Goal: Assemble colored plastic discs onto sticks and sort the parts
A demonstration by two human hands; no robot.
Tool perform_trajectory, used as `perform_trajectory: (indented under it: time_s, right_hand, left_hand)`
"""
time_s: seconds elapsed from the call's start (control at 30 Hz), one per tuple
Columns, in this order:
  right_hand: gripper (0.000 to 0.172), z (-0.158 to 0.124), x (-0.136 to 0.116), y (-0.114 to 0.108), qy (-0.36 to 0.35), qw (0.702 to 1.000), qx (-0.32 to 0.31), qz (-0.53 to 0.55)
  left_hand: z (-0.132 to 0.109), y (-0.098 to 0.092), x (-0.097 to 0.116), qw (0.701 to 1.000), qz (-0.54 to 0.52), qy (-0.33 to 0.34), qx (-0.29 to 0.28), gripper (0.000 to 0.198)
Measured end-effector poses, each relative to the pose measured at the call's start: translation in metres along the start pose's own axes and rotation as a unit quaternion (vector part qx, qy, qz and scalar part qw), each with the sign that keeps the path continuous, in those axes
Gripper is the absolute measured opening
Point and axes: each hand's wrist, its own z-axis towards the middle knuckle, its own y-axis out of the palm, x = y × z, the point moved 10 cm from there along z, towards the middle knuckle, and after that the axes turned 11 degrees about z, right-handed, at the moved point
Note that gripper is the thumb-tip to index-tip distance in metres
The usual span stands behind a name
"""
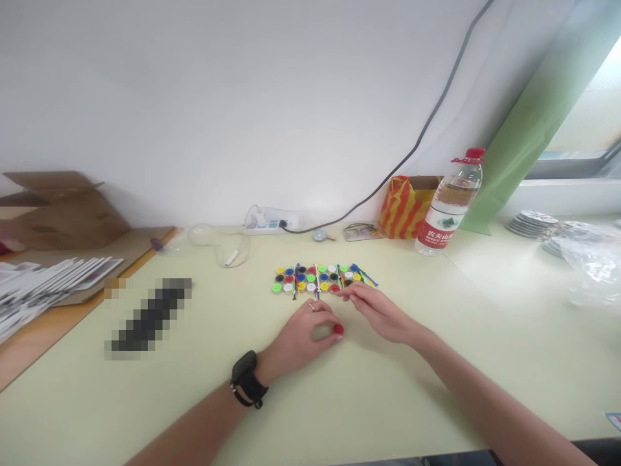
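Observation:
Between the thumb and index finger of my left hand [310, 331] is a small round red piece [338, 329], held just above or on the pale green table [194, 401]. My right hand [381, 312] is close to the right front corner of a group of round coloured pieces [311, 278], with its fingers pressed together near a red one; whether they hold anything is hidden. The pieces lie in rows, in yellow, blue, black, red, green and white, with thin coloured sticks [317, 278] between and beside them.
A water bottle [444, 213] and a striped bag [402, 210] stand at the back right. Stacked discs [532, 223] and clear plastic [594, 262] lie farther right. A power strip [269, 223] is by the wall. Cardboard [63, 207] and white sheets [43, 285] are left.

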Motion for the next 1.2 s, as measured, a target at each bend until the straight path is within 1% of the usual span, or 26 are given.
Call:
perform_trajectory:
  time_s: [0.1, 0.17, 0.2, 0.23, 0.3, 0.4, 0.5, 0.57, 0.6, 0.67, 0.73, 0.87, 0.93, 1.0, 1.1, 1.2]
  right_hand:
    - [0.038, -0.004, 0.004, 0.004, 0.052, 0.998, -0.017, 0.005]
    - [0.032, -0.007, 0.008, 0.007, 0.084, 0.996, -0.028, 0.006]
    - [0.029, -0.008, 0.008, 0.008, 0.089, 0.996, -0.03, 0.006]
    - [0.027, -0.008, 0.008, 0.008, 0.085, 0.996, -0.03, 0.005]
    - [0.03, -0.006, 0.006, 0.008, 0.06, 0.998, -0.028, -0.004]
    - [0.034, -0.004, 0.005, 0.008, 0.031, 0.999, -0.024, -0.007]
    - [0.039, -0.007, 0.006, 0.011, 0.043, 0.998, -0.037, 0.018]
    - [0.042, -0.01, 0.005, 0.013, 0.057, 0.997, -0.046, 0.031]
    - [0.041, -0.012, 0.004, 0.013, 0.063, 0.997, -0.041, 0.036]
    - [0.036, -0.013, 0.002, 0.011, 0.069, 0.997, -0.021, 0.037]
    - [0.031, -0.011, -0.002, 0.009, 0.057, 0.998, -0.009, 0.023]
    - [0.031, -0.006, -0.017, 0.01, -0.025, 0.999, -0.025, -0.025]
    - [0.034, -0.005, -0.021, 0.009, -0.047, 0.998, -0.027, -0.029]
    - [0.037, -0.006, -0.02, 0.01, -0.048, 0.998, -0.026, -0.014]
    - [0.04, -0.007, -0.016, 0.014, -0.037, 0.998, -0.027, 0.046]
    - [0.037, -0.007, -0.012, 0.017, -0.018, 0.995, -0.013, 0.102]
  left_hand:
    - [0.0, -0.002, 0.003, 1.0, -0.008, -0.004, -0.005, 0.008]
    - [0.001, -0.003, 0.003, 1.0, -0.02, -0.017, -0.012, 0.008]
    - [0.001, -0.003, 0.002, 0.999, -0.029, -0.027, -0.016, 0.008]
    - [0.002, -0.003, 0.0, 0.998, -0.04, -0.039, -0.018, 0.008]
    - [0.002, -0.003, -0.003, 0.995, -0.08, -0.062, -0.019, 0.007]
    - [0.003, -0.002, -0.011, 0.979, -0.179, -0.095, -0.009, 0.013]
    - [0.002, 0.003, -0.02, 0.957, -0.262, -0.123, -0.009, 0.02]
    - [0.001, 0.006, -0.025, 0.946, -0.294, -0.135, -0.01, 0.022]
    - [0.001, 0.007, -0.027, 0.942, -0.304, -0.141, -0.009, 0.024]
    - [0.0, 0.006, -0.031, 0.938, -0.31, -0.152, -0.002, 0.027]
    - [0.0, 0.005, -0.032, 0.937, -0.309, -0.16, 0.002, 0.031]
    - [0.001, 0.005, -0.031, 0.933, -0.322, -0.163, 0.011, 0.03]
    - [0.0, 0.006, -0.033, 0.932, -0.323, -0.166, 0.012, 0.03]
    - [0.0, 0.007, -0.034, 0.933, -0.319, -0.167, 0.009, 0.029]
    - [0.001, 0.007, -0.033, 0.936, -0.313, -0.159, 0.009, 0.027]
    - [0.001, 0.006, -0.029, 0.935, -0.321, -0.15, 0.006, 0.028]
